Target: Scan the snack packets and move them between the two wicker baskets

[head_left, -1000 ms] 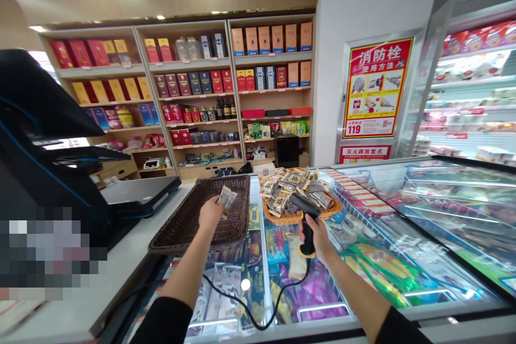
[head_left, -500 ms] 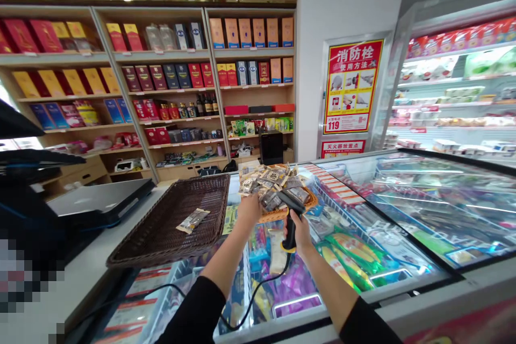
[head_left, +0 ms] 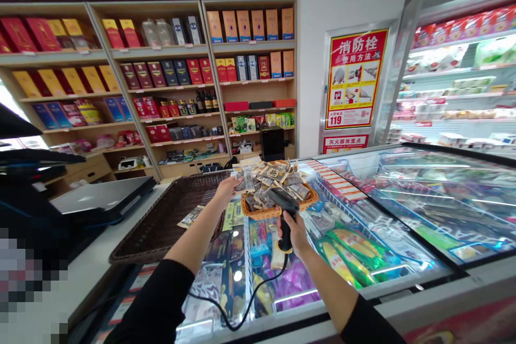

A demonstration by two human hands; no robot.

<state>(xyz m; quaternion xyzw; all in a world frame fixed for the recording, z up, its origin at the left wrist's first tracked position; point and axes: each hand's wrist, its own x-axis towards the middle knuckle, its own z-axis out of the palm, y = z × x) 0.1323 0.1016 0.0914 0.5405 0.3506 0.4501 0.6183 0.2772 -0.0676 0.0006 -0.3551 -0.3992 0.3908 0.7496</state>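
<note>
My left hand [head_left: 228,189] is closed on a small snack packet [head_left: 244,176], lifted at the left edge of an orange wicker basket [head_left: 258,214]. Several more packets [head_left: 274,173] of the same clear-and-beige kind are heaped in that basket. A black handheld barcode scanner [head_left: 287,226] with yellow trim is gripped in my right hand [head_left: 296,234], its head in front of the heap. To the left lies a dark brown wicker tray [head_left: 137,242], where a single packet [head_left: 189,217] rests, partly hidden by my left forearm.
Beneath the baskets is a glass-topped freezer [head_left: 355,247] full of bagged goods. The scanner's black cable [head_left: 245,314] loops across its glass. A flat grey-topped device [head_left: 105,199] stands on the left counter. Shelves of boxes [head_left: 173,72] line the back wall.
My left hand has moved left from the heap, bringing a packet out toward the brown tray. The scanner in my right hand has shifted slightly left and down.
</note>
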